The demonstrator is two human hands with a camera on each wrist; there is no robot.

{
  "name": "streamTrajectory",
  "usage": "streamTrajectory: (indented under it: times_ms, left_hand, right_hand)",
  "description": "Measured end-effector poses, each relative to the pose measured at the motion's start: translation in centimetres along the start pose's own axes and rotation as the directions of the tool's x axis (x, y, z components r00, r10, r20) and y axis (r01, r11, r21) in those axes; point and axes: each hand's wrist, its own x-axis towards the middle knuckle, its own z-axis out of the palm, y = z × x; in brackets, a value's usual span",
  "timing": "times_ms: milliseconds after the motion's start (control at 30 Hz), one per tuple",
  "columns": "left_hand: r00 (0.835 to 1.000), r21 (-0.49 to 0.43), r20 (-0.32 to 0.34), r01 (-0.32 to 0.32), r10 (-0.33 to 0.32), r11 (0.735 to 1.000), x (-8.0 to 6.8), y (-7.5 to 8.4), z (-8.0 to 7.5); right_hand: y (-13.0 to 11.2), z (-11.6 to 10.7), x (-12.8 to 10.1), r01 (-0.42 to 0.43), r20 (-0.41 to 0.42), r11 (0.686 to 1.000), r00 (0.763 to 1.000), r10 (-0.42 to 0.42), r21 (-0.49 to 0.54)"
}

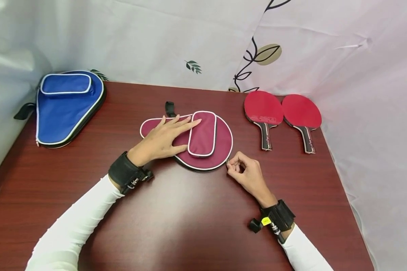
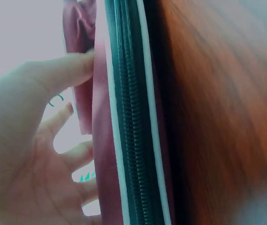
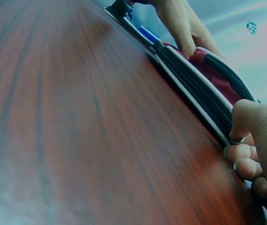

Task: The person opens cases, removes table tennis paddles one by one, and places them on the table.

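Observation:
A maroon table tennis paddle case [image 1: 222, 145] with white piping lies flat on the table, its round end toward the right. My left hand [image 1: 163, 138] rests on it with spread fingers, the index finger reaching onto the raised front pocket [image 1: 202, 133]. At the lower right of the rim, my right hand [image 1: 247, 173] pinches a small zipper pull [image 1: 227, 162] between thumb and index finger. In the left wrist view the black zipper [image 2: 134, 112] runs along the case's side with its teeth meshed. The right wrist view shows the thumb [image 3: 246, 119] pressed at the case edge.
A blue paddle case [image 1: 66, 109] lies at the back left. Two red paddles [image 1: 263, 107] [image 1: 302, 111] lie side by side at the back right, handles toward me. A black strap loop [image 1: 170, 108] sticks out behind the maroon case. White curtain [image 1: 149, 45] hangs along the table's back edge.

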Motion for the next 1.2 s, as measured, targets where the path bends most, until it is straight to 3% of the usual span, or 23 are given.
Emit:
streamTrajectory:
  times_ms: [433, 1033, 1133, 1200]
  left_hand:
    - [0.993, 0.043, -0.065, 0.1, -0.097, 0.994, -0.1, 1.5, 0.7]
    - [0.957, 0.07, -0.18, 0.244, -0.228, 0.967, 0.4, 4.0, 2.0]
    - [0.965, 0.094, -0.149, 0.229, -0.214, 0.969, 0.1, 4.0, 2.0]
    - [0.981, 0.107, -0.103, 0.178, -0.167, 0.978, -0.3, 3.7, 1.6]
  right_hand:
    - [0.1, 0.1, 0.1, 0.021, -0.014, 1.0, 1.0, -0.021, 0.002]
    - [0.1, -0.5, 0.7, 0.029, -0.004, 1.0, 1.0, -0.029, -0.01]
    - [0.1, -0.3, 0.5, 0.023, 0.007, 1.0, 1.0, -0.022, -0.008]
    - [0.2, -0.1, 0.3, 0.02, 0.012, 1.0, 1.0, -0.019, -0.006]
